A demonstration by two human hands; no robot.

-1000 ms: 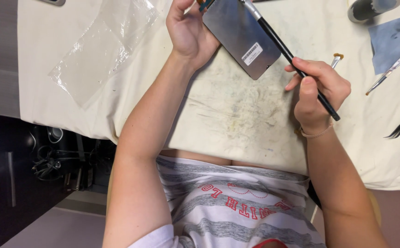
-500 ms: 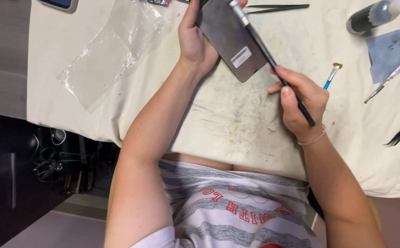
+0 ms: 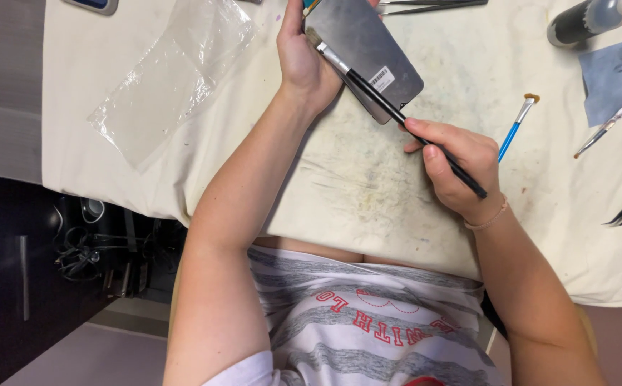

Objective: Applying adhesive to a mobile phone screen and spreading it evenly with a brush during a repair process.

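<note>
I see the right hand (image 3: 461, 168) nearest me, just below and right of the grey panel (image 3: 372, 53), fingers clenched around the black handle of a long brush (image 3: 397, 114). The brush slants up and left from that fist, and its metal ferrule and pale bristles lie on the panel's lower left edge. The left hand (image 3: 304, 61) grasps the panel along its left side, thumb side pressed to the edge, holding it tilted above the stained cream cloth (image 3: 368, 179). A small white sticker sits on the panel near its lower right corner. Right of the panel, apart from it, a blue-handled brush (image 3: 517, 121) lies on the cloth. Left of the panel lies a clear plastic sheet (image 3: 171, 71). Beyond the panel's top edge rest dark tweezers (image 3: 432, 6); far right of it stand a dark bottle (image 3: 586, 21) and a blue-grey rag (image 3: 615, 71).
</note>
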